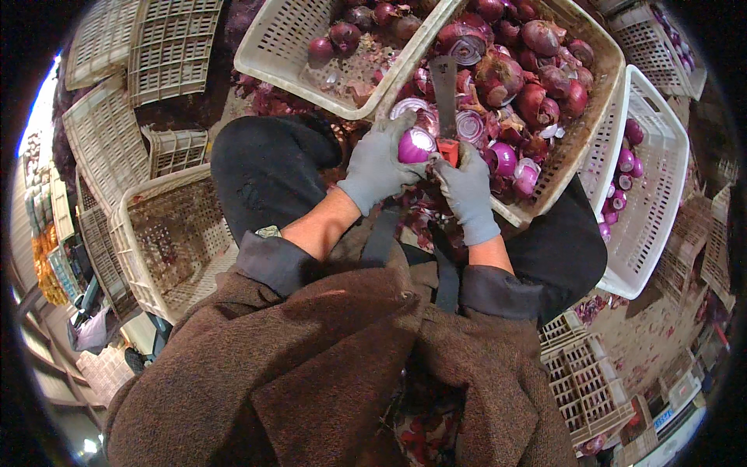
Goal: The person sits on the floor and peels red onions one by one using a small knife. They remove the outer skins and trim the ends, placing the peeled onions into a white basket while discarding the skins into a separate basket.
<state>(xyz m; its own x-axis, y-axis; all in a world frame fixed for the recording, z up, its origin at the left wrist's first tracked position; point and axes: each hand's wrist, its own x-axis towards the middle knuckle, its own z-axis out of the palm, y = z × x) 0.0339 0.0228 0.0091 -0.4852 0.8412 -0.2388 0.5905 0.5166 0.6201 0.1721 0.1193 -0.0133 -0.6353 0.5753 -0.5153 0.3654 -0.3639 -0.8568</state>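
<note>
My left hand (382, 160), in a grey glove, is closed around a peeled red onion (416, 146) with a pale, shiny top. Close to its right, my right hand (465, 190), gloved too, grips the red handle of a knife (446, 99); the broad, stained blade points away from me. Under and beyond the blade, a plastic crate (607, 87) holds many unpeeled red onions (540, 38), cut onions and loose skins. Both hands are over the crate's near corner. The right thumb is near the peeled onion; whether it touches is hard to tell.
Left of the onion crate stands another crate (303, 96) with several onions and skin scraps. A white crate (659, 175) at the right holds peeled onions (624, 160). A dirty crate (175, 292) lies by my left knee, with stacked crates (172, 52) behind. Onion skins litter the floor.
</note>
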